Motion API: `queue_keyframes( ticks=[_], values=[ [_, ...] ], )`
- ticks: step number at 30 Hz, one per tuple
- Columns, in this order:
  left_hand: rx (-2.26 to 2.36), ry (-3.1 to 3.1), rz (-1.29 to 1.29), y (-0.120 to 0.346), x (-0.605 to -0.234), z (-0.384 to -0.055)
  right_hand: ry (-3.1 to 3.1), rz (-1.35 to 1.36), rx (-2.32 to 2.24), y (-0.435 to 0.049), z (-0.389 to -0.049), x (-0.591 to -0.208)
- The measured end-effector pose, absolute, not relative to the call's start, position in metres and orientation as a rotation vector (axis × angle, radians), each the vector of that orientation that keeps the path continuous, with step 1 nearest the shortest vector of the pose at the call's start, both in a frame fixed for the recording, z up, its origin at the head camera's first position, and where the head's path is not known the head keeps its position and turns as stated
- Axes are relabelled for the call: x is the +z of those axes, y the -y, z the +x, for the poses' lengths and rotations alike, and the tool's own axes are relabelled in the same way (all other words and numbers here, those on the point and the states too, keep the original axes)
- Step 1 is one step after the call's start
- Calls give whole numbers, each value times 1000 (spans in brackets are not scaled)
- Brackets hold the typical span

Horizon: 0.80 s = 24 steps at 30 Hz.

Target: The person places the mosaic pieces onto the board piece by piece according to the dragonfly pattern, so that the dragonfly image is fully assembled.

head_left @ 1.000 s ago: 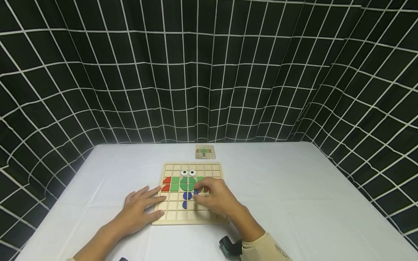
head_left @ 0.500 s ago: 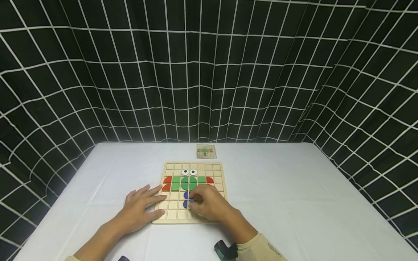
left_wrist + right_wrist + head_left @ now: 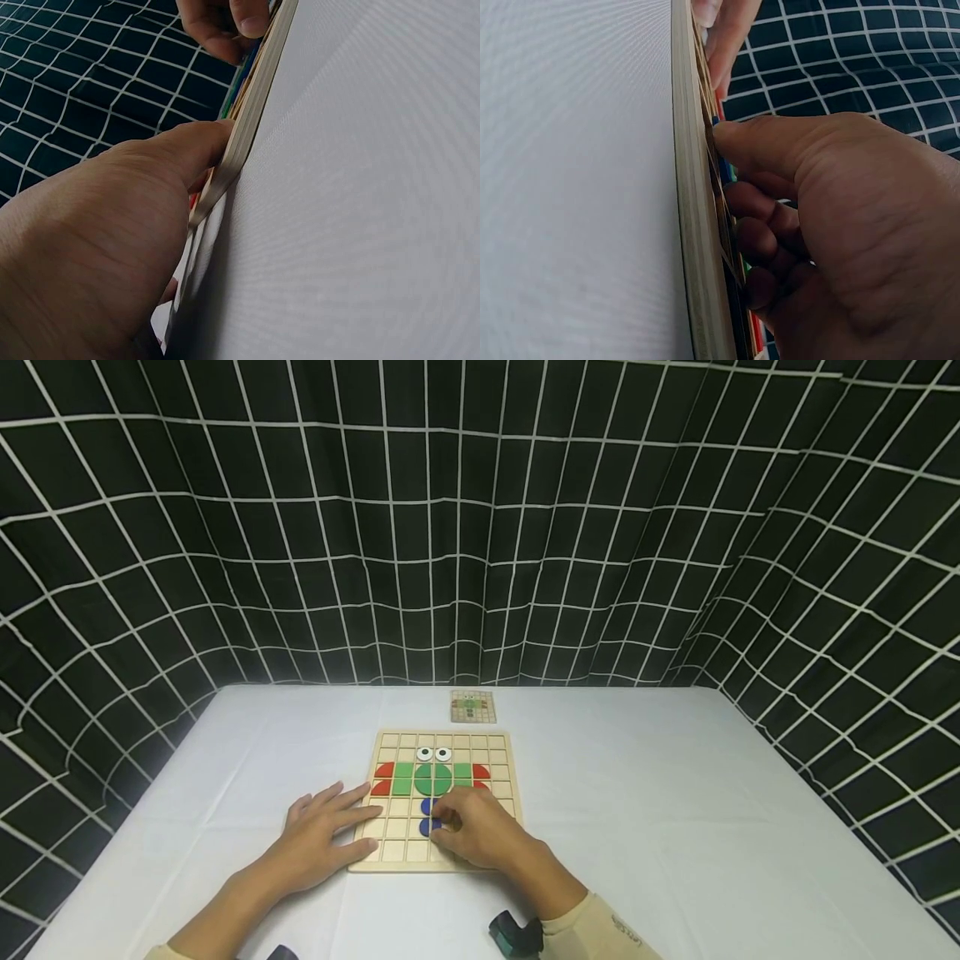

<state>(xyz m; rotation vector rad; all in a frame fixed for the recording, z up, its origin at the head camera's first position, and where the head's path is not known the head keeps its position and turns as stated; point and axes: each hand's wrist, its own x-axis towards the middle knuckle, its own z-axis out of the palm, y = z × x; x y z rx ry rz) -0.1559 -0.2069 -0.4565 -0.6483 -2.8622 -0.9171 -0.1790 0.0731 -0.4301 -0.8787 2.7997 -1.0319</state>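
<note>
A wooden grid board [image 3: 405, 852] lies on the white table, its cells filled in the middle with coloured tiles. My left hand [image 3: 318, 843] rests with spread fingers on the board's left edge; in the left wrist view its thumb [image 3: 199, 146] lies over the rim. My right hand [image 3: 480, 827] is curled low over the board and pinches a blue tile between thumb and index finger, right down at the lower blue round [image 3: 425, 827]. That tile is mostly hidden by the fingertips. Just above sits another blue round [image 3: 427, 807], partly covered by the hand.
On the board are a green disc [image 3: 432, 779], green squares [image 3: 402, 779], red quarter pieces [image 3: 384, 770] and two eye discs [image 3: 425, 754]. A small picture card [image 3: 472, 707] lies behind it. A black-and-teal device [image 3: 515, 935] sits by the right wrist.
My right hand has carried the blue tile down and to the left, from beside the upper blue round to the lower one. My left hand has stayed in place.
</note>
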Motion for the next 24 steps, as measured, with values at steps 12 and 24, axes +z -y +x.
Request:
queue_keyframes(
  ticks=[12, 24],
  values=[
    [-923, 2869, -641, 205, -463, -157, -2771, -862, -1191, -84, -182, -428],
    [-794, 2836, -614, 206, -444, -151, -3215, -1097, -1160, -155, -176, -345]
  ],
)
